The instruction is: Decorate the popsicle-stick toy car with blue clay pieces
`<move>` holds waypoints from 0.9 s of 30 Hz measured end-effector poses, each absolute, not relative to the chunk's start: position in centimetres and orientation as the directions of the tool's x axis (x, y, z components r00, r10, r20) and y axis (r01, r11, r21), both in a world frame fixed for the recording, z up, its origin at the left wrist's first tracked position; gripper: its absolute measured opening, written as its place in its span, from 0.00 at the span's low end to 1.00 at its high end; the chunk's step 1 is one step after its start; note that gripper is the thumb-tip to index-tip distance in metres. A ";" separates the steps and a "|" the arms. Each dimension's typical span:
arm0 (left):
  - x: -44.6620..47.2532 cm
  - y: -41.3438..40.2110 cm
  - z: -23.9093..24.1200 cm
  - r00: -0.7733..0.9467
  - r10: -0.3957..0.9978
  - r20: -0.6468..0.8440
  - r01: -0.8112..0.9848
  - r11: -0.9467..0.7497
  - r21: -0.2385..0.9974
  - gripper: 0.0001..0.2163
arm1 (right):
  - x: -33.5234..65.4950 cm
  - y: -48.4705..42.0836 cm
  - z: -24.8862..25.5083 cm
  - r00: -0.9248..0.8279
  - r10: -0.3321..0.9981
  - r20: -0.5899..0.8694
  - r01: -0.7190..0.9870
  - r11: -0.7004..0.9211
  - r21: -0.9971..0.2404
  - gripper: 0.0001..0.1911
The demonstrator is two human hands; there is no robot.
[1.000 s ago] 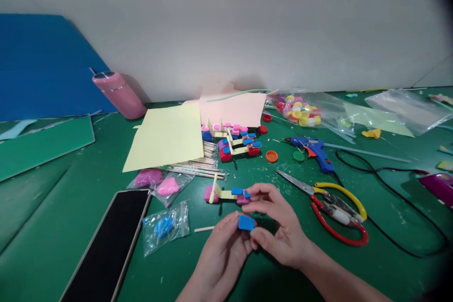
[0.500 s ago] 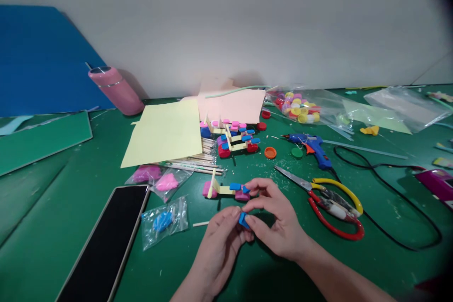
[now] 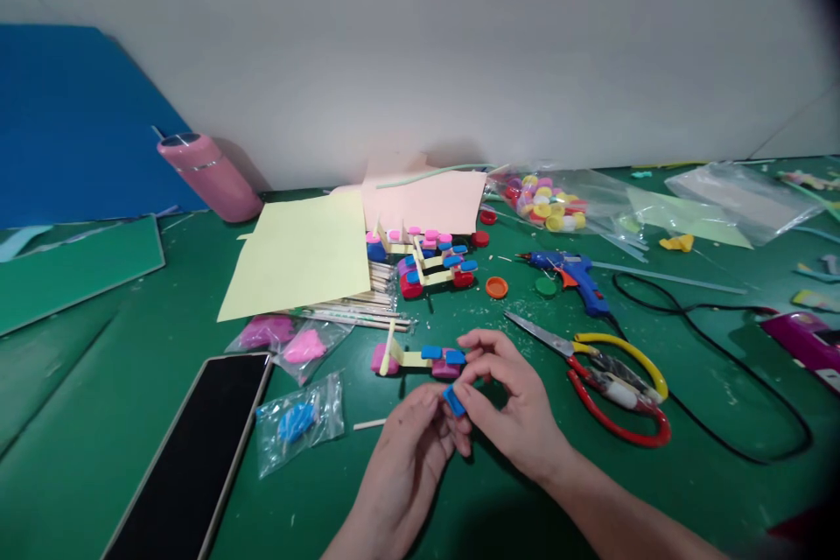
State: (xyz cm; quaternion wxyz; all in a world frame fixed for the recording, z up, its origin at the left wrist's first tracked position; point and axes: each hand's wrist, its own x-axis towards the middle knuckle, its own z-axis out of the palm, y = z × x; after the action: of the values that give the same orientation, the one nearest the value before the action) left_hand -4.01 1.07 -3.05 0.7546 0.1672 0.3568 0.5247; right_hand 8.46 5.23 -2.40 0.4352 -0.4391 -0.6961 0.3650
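Note:
A small blue piece of modelling clay [image 3: 454, 401] is pinched between my two hands, low in the middle of the view. My right hand [image 3: 515, 411] grips it from the right with thumb and fingertips. My left hand [image 3: 410, 455] steadies it from the left, thumb and fingers closed at its edge. Just beyond my fingertips stands a toy car [image 3: 416, 359] of pale craft sticks and pink wheels, with blue clay pads on its right end. Farther back are similar toy cars [image 3: 438, 273] with red, purple and blue wheels.
Scissors [image 3: 591, 376] and a blue glue gun [image 3: 570, 276] lie to the right, a black cord behind. On the left are a phone [image 3: 190, 455], bagged blue clay [image 3: 298, 422], yellow paper [image 3: 298, 258] and a pink bottle [image 3: 213, 179]. Bagged bottle caps [image 3: 548, 201] rest at the back.
The blue clay piece has turned between my fingers and shows a flatter face. My hands stay close together beside the car. The whole view has shifted slightly.

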 end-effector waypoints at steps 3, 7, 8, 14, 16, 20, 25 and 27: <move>-3.9 1.1 -3.1 0.203 0.912 -0.358 -0.676 0.395 0.622 0.11 | 8.5 5.1 -2.4 -0.241 0.927 0.288 0.305 0.354 -0.884 0.03; -3.9 1.2 -3.3 0.244 0.895 -0.373 -0.745 0.420 0.519 0.11 | 8.6 4.9 -2.3 -0.267 0.915 0.301 0.281 0.373 -0.884 0.03; -4.0 1.2 -3.4 0.254 0.891 -0.377 -0.757 0.426 0.496 0.11 | 8.6 4.9 -2.3 -0.271 0.913 0.304 0.266 0.375 -0.888 0.04; -4.0 1.1 -3.4 0.290 0.875 -0.389 -0.796 0.446 0.409 0.12 | 8.9 5.1 -2.3 -0.294 0.906 0.306 0.158 0.361 -0.919 0.06; -4.0 1.0 -3.4 0.305 0.863 -0.401 -0.793 0.464 0.394 0.12 | 8.9 5.2 -2.4 -0.329 0.900 0.288 0.116 0.341 -0.933 0.07; -3.9 1.0 -3.3 0.294 0.870 -0.396 -0.795 0.453 0.404 0.12 | 9.0 5.2 -2.5 -0.406 0.877 0.258 0.049 0.303 -0.952 0.09; -4.0 0.9 -3.2 0.292 0.875 -0.387 -0.807 0.442 0.391 0.13 | 9.2 5.2 -2.3 -0.444 0.841 0.308 -0.005 0.341 -0.940 0.10; -4.1 0.8 -3.1 0.301 0.865 -0.402 -0.803 0.457 0.382 0.13 | 9.3 5.3 -2.2 -0.473 0.820 0.323 -0.005 0.364 -0.931 0.10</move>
State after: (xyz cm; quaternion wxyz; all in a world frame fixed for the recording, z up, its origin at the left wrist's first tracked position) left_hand -4.08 0.85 -3.14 0.8048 0.0542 0.2846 0.5181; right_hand 9.32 5.27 -2.25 0.4253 -0.2876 -0.7079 0.4851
